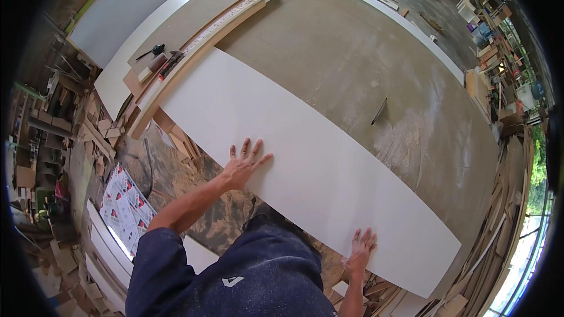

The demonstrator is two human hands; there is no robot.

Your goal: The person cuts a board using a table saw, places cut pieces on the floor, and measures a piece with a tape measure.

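A long white board (305, 152) lies flat along the near edge of a large brown work surface (329, 41). My left hand (245, 164) rests on the board near its front edge, fingers spread and palm down. Farther right, my right hand (361, 251) lies on the same edge with its fingers stretched over the white face. Neither hand grips anything. At the board's left end, a long wooden strip (194, 61) lies across. A thin dark pencil-like stick (379, 111) lies on the brown surface beyond the board.
Left of the strip lie a hammer (171, 64) and a small black tool (157, 50). Wood offcuts (97, 135) and a printed sheet (126, 205) are on the floor at left. Stacked wooden strips (499, 223) stand along the right side. A pale panel (135, 12) stands at upper left.
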